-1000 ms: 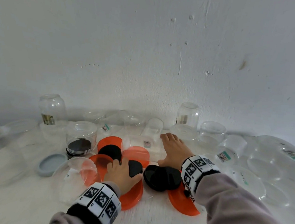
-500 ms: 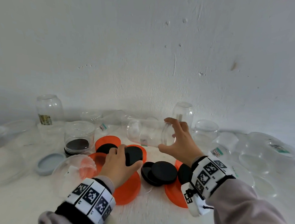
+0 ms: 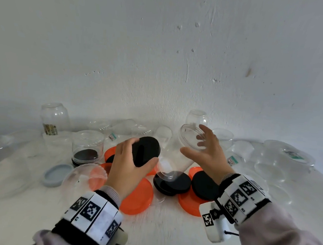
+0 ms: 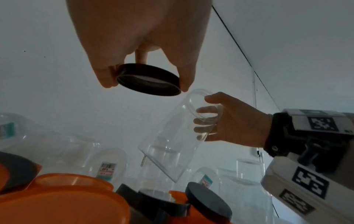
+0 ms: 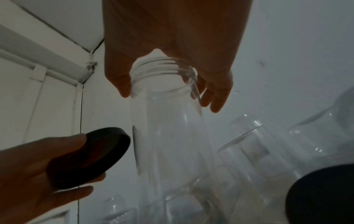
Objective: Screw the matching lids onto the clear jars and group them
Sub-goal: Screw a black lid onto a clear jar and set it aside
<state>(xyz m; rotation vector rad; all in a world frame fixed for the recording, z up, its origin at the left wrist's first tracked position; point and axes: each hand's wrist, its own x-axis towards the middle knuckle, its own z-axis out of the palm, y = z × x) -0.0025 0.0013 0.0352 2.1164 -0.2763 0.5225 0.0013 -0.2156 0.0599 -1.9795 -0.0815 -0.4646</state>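
Observation:
My left hand (image 3: 128,164) grips a round black lid (image 3: 146,151) by its edge, lifted above the table; the left wrist view shows the black lid (image 4: 148,81) with its hollow side down. My right hand (image 3: 205,154) holds a tall clear jar (image 3: 175,158) by its threaded neck, tilted, mouth up and to the right, base low over the black lids. The right wrist view shows the clear jar (image 5: 168,121) and its threads between thumb and fingers. Lid and jar mouth are apart, the lid just left of the jar.
Orange lids (image 3: 137,196) and more black lids (image 3: 173,183) lie on the white table (image 3: 167,229) under my hands. A grey lid (image 3: 56,174) lies left. Several clear jars and bowls (image 3: 269,169) crowd the back and right, against the white wall.
My right hand has raised the jar from lying sideways to nearly upright. My left hand has lifted the black lid off the pile and brought it up beside the jar.

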